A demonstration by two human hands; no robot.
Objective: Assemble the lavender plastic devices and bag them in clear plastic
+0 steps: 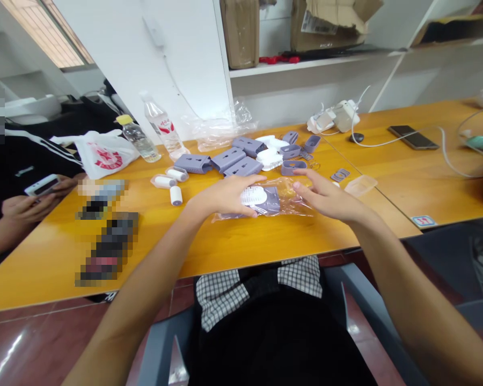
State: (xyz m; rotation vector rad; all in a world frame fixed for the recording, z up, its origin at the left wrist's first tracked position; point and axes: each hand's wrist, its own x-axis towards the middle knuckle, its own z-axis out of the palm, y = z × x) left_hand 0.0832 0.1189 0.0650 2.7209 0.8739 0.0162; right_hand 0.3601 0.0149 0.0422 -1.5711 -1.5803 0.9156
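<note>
A clear plastic bag [298, 206] lies on the table in front of me, holding a purple plastic housing [272, 200] and a white oval part [254, 197]. My left hand [226, 194] rests over the bag's left end, fingers stretched out and thumb apart. Just at the right end of the bag is my right hand [326, 195], its fingers spread; whether it touches the film I cannot tell. Beyond the bag sit several loose purple housings [228, 159], white ridged parts [269, 158] and smaller purple caps [293, 167].
White rollers [176, 195] stand left of the bag. Two bottles [167, 128] and a white carrier bag [104, 155] are at the back left. A co-worker [32, 198] holds a phone there. To the right are a translucent tray [361, 185], a phone [413, 137] and white cables.
</note>
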